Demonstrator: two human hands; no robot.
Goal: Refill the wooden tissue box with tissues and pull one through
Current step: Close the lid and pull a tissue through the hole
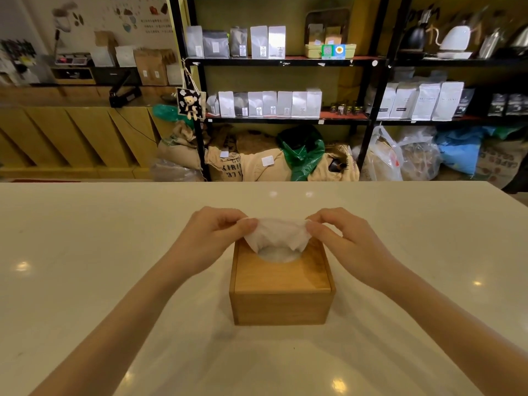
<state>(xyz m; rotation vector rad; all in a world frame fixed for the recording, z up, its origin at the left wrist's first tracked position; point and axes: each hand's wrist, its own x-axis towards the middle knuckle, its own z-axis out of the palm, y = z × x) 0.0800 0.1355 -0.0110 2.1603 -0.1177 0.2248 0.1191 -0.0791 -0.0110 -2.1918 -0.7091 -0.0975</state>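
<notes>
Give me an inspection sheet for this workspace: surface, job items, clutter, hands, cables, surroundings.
Surface: white table, glossy, with light reflections.
Job items: wooden tissue box upright on the table, lid on; tissue drawn up through the round opening in the top.
Clutter: nothing seen on the table besides the box.
Hands: left hand and right hand each pinch an upper corner of the tissue, spreading it above the box.
Cables: none on the table; a thin dark cable runs down the wooden counter behind.
Surroundings: black shelves with pouches and kettles; sacks on the floor.
</notes>
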